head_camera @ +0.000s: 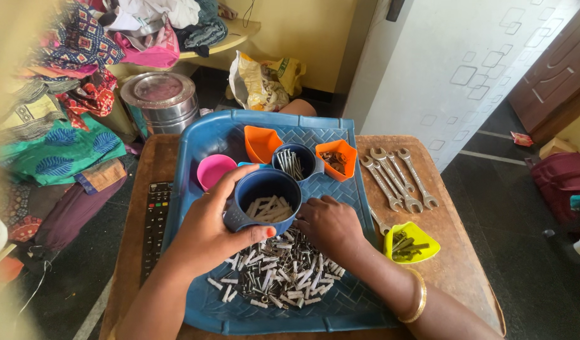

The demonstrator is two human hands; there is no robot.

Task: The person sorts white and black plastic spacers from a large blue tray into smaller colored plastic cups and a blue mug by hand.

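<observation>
Head view, left hand [205, 236] fingers wrapped around blue cup [263, 201], right hand [331, 226] fingers seemingly curled into screw pile [280, 274]

Dark blue cup [263, 200], blue woven-pattern tray [331, 135], orange bowl [261, 142], pink cup [214, 170], yellow-green bowl [411, 243]

Both forearms reach in from below and angle toward each other. The left hand [205, 230] is raised, its fingers curled round in a firm grip, thumb pointing right and index finger arched over the top. The right hand [331, 225] lies lower, palm down, knuckles up, fingers bent under and pressed downward. A gold bangle [418, 296] circles the right wrist.
</observation>
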